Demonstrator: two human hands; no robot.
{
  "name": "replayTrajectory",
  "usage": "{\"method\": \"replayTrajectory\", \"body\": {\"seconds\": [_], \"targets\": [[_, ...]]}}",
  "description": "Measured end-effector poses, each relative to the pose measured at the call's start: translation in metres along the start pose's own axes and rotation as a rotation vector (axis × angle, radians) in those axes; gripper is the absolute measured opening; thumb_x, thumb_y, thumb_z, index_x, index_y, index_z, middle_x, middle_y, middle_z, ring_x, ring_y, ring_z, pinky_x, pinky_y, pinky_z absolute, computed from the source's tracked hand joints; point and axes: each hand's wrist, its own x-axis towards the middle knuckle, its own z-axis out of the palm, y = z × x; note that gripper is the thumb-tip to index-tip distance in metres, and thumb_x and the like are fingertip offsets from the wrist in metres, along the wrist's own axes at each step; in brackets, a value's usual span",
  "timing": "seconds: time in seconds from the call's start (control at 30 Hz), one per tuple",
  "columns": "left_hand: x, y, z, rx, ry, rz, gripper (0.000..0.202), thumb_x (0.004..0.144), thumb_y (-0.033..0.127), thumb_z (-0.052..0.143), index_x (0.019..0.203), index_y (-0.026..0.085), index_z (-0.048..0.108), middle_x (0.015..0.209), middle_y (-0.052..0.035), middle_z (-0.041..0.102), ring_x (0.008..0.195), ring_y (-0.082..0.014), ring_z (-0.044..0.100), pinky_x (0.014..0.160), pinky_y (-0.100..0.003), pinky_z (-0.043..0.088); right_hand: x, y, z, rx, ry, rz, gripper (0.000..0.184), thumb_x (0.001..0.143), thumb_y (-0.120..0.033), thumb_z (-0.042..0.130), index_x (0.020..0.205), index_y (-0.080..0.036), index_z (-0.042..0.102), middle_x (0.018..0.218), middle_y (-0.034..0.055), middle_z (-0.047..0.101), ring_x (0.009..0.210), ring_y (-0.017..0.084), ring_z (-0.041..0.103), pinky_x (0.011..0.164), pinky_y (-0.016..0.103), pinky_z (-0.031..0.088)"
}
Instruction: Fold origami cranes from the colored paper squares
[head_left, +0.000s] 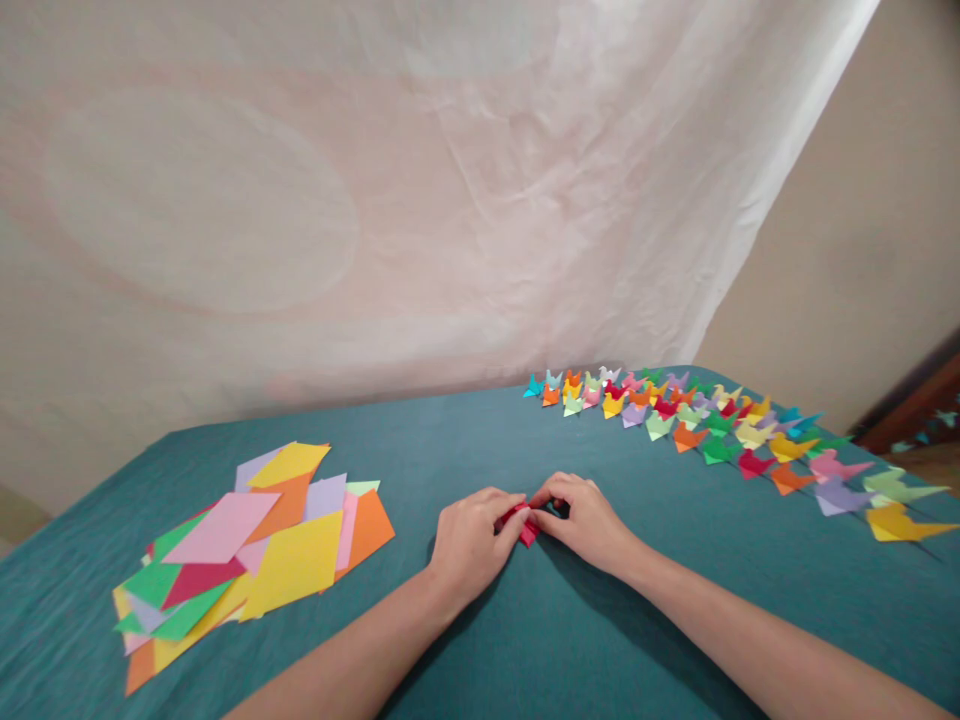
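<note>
A small piece of red folded paper point(527, 524) lies on the teal tablecloth point(525, 640) in the middle of the table. My left hand point(471, 540) and my right hand point(583, 519) meet over it. The fingertips of both hands pinch and press the red paper from either side. Most of the paper is hidden under my fingers, so its shape is unclear.
A loose pile of flat coloured paper squares point(247, 545) lies at the left. Several folded paper birds point(720, 425) in many colours stand in rows along the right and far side. A pale cloth backdrop point(375, 200) hangs behind the table.
</note>
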Motion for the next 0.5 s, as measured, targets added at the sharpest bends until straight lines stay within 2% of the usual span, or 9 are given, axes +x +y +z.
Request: {"method": "replayTrajectory", "body": {"seconds": [0.5], "targets": [[0.0021, -0.0015, -0.0012, 0.108, -0.035, 0.100, 0.030, 0.094, 0.034, 0.036, 0.107, 0.029, 0.063, 0.099, 0.0020, 0.066, 0.088, -0.0134, 0.060, 0.078, -0.022, 0.044, -0.0005, 0.0019, -0.0003, -0.001, 0.006, -0.005, 0.015, 0.079, -0.035, 0.060, 0.077, -0.024, 0.068, 0.079, 0.0003, 0.064, 0.078, 0.017, 0.055, 0.074, 0.031, 0.035]]}}
